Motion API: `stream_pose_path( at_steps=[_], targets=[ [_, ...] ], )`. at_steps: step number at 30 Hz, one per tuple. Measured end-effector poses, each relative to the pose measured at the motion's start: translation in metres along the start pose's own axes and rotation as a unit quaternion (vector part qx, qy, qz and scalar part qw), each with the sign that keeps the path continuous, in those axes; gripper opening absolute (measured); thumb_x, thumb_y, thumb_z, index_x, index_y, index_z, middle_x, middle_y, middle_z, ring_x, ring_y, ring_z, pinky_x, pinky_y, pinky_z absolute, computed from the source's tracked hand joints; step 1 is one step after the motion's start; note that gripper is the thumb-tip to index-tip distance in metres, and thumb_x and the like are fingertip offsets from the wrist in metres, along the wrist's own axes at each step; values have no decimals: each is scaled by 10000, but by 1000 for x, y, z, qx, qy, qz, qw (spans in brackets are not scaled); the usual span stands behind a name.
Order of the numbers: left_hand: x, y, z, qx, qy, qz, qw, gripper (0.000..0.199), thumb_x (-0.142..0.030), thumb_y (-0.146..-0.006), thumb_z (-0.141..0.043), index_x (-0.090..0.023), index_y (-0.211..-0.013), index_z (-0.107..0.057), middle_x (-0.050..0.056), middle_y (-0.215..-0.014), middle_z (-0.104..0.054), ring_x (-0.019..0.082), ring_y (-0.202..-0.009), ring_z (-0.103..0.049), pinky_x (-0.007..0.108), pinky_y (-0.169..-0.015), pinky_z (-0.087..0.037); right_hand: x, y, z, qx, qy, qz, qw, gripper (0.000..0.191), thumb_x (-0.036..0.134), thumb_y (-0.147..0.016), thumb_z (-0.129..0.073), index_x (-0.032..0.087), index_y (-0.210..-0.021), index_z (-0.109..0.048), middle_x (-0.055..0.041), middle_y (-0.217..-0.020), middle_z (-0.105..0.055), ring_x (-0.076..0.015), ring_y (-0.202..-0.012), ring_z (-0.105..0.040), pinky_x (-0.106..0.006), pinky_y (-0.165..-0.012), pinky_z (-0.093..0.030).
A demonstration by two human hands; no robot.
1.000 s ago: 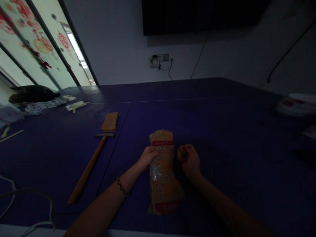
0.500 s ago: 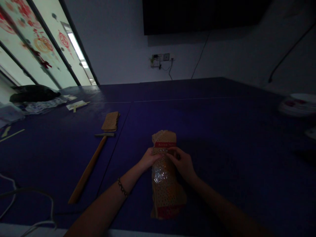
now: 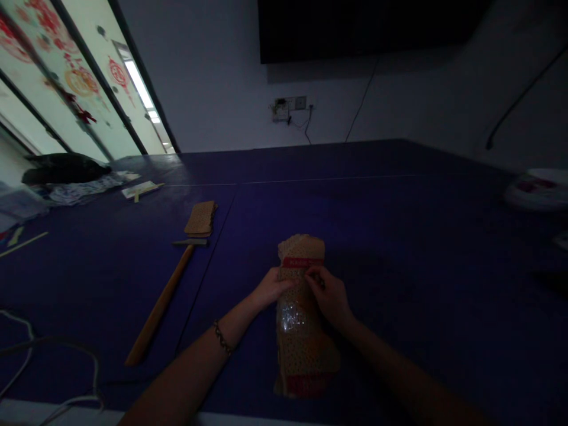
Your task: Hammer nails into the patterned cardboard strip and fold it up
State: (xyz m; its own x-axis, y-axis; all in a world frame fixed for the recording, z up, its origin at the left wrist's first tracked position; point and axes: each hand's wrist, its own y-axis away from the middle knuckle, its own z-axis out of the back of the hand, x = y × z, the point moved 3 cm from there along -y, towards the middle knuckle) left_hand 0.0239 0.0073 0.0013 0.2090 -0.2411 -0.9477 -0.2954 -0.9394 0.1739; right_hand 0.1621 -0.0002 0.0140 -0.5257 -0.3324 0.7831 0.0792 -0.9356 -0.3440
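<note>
A long brown bundle [image 3: 306, 349], covered in small dark dots, lies lengthwise before me on the dark blue table [image 3: 399, 248]. It has red bands with lettering near both ends and a shiny clear patch, like tape or plastic film, across its middle. My left hand [image 3: 270, 288] grips the bundle's left edge, thumb on top, its other fingers mostly hidden. On the upper right of the bundle rests my right hand [image 3: 328, 293], thumb and forefinger pinched together just below the upper red band. Whatever is between those fingertips is too small and dark to make out.
To the left lies a hammer [image 3: 166, 296] with a wooden handle, and beyond its head a small stack of brown dotted pieces [image 3: 201, 218]. White cables [image 3: 66, 343] curl at the near left. A black bag [image 3: 66, 168] sits far left; a pale bowl-like object [image 3: 539, 189] stands far right.
The bundle and both hands have shifted slightly to the right. My right fingertips stay pinched near the upper red band, and the hammer lies as before.
</note>
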Motion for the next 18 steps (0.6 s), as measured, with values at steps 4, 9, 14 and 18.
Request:
stream_pose_path(
  at_steps=[4,9,14,18],
  targets=[
    [1,0,0,7,6,-2,1000,253,-224,-540,-683,-113,-764,-648,6,-687,-648,132,-609,-571,243,-643,-431,-1,1,-1,5,4,-1,1000,122,286,-760,-427,197,-738,-507,-1,-594,-564,-142,-534,-533,-240,-527,-388],
    [-1,0,-2,19,7,4,1000,294,-247,-533,-697,-110,-789,-650,20,-727,-658,153,-661,-590,262,-686,-435,-2,2,-1,-2,-1,-9,1000,126,298,-757,-423,203,-735,-503,-16,-635,-588,-153,-570,-552,-249,-549,-398],
    [-1,0,0,15,26,2,1000,302,-231,-532,-703,-105,-801,-652,39,-757,-668,157,-676,-599,272,-706,-440,0,1,2,-22,-35,-29,999,136,320,-719,-470,192,-716,-517,-6,-620,-560,-143,-559,-524,-246,-545,-387],
    [1,-1,3,7,28,2,1000,319,-236,-542,-701,-109,-830,-653,50,-796,-673,170,-718,-606,284,-733,-437,2,-2,5,-17,-65,-60,996,169,333,-648,-550,182,-720,-572,48,-502,-441,-123,-484,-444,-238,-490,-348]
  ],
)
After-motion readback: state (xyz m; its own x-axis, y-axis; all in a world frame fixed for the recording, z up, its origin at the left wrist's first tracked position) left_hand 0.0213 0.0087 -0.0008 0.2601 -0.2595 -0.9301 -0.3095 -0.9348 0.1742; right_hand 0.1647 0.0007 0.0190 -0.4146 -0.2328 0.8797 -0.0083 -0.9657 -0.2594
